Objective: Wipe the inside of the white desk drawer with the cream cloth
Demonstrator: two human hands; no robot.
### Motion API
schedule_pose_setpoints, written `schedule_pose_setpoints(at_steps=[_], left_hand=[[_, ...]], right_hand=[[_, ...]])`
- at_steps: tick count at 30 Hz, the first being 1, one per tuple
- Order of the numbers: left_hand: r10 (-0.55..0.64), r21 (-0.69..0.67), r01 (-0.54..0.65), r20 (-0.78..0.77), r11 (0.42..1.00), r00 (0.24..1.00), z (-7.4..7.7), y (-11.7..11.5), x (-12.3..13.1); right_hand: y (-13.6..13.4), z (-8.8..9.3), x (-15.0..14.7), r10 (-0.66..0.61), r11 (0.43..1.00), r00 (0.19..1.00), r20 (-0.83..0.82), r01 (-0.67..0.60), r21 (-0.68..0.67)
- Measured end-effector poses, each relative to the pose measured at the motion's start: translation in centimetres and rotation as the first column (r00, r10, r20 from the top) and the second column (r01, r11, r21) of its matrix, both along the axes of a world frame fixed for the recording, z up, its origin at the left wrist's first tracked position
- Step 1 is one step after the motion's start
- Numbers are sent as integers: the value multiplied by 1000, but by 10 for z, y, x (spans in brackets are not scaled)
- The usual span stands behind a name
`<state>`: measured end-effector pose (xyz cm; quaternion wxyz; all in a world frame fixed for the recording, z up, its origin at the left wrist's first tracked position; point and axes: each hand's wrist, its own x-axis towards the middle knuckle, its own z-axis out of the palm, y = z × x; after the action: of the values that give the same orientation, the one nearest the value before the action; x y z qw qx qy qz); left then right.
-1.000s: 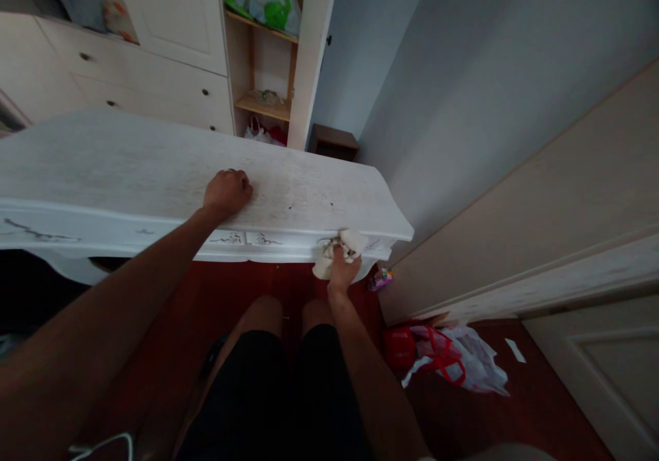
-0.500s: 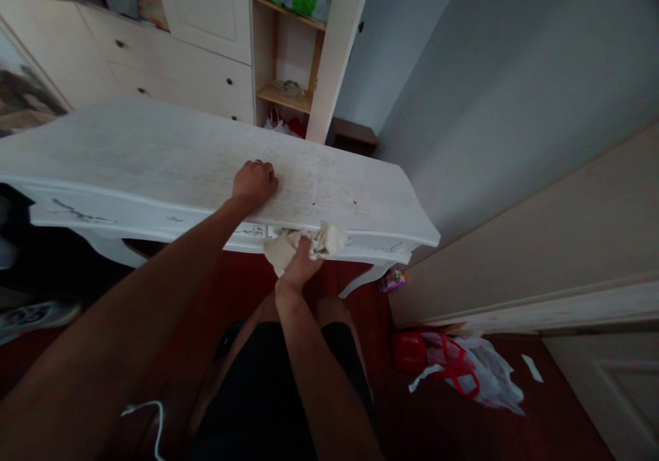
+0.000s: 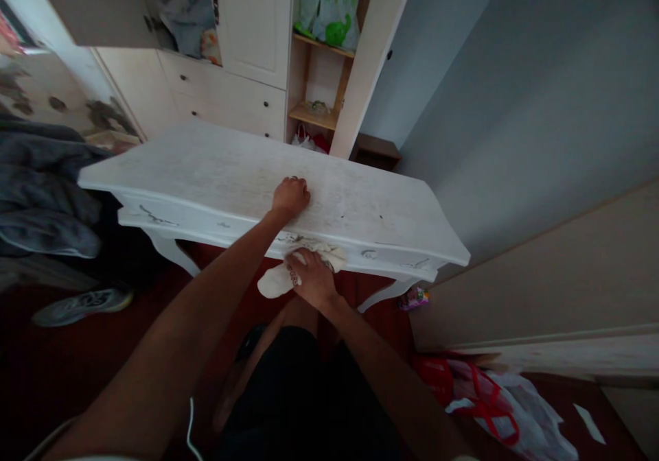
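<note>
My right hand [image 3: 315, 277] is wrapped round a cream cloth that looks like a sock [image 3: 276, 282], with brown lettering near my fingers. It presses the cloth to the front of a white table [image 3: 206, 162], at the middle drawer. One rounded end hangs out to the left of the hand, and the other part lies against the drawer front. On the tabletop rests my left hand [image 3: 292, 196], its fingers curled in and nothing visible in them. The top is scuffed with brownish marks. Dark carved ornaments show on the drawer fronts.
A white cabinet [image 3: 252, 36] with open shelves stands behind the table. Grey clothing [image 3: 46, 193] and a sneaker [image 3: 85, 306] are at left. On the red floor at right lie plastic bags [image 3: 530, 406] and a small colourful package [image 3: 413, 299]. A grey-blue wall rises at right.
My view has shifted left, so more of the left side shows. My right hand has turned over the cloth, whose rounded end now sticks out leftward. My left hand stays on the tabletop.
</note>
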<state>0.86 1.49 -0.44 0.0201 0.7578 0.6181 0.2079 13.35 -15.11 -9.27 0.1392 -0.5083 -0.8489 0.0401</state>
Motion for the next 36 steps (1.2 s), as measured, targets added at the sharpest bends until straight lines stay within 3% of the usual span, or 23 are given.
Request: schedule_pose_setpoints(at_steps=[6, 12, 19, 23, 27, 31, 33, 36], left_hand=[[2, 18, -2, -12, 1000, 1000, -4, 3, -1], [12, 15, -12, -19, 1000, 1000, -3, 3, 0], [2, -15, -2, -20, 1000, 1000, 1, -4, 1], [6, -14, -6, -15, 1000, 1000, 3, -5, 2], [12, -17, -12, -18, 1000, 1000, 3, -4, 2], [16, -11, -17, -27, 1000, 999, 3, -4, 2], [23, -12, -23, -33, 1000, 999, 3, -3, 2], [25, -6, -25, -40, 1000, 999, 1, -2, 2]], right_hand=[[4, 19, 43, 28, 990, 971, 236, -60, 129], [-12, 20, 119, -131, 986, 919, 371, 81, 149], [-25, 2, 188, -299, 930, 954, 9, 289, 228], [-24, -7, 217, -441, 880, 885, -151, 459, 124], [-37, -9, 243, -498, 853, 833, -240, 521, 39], [-58, 14, 256, -451, 852, 813, -369, 515, 93], [-63, 39, 255, -372, 841, 800, -470, 505, 193], [-55, 85, 247, -245, 771, 748, -617, 536, 344]])
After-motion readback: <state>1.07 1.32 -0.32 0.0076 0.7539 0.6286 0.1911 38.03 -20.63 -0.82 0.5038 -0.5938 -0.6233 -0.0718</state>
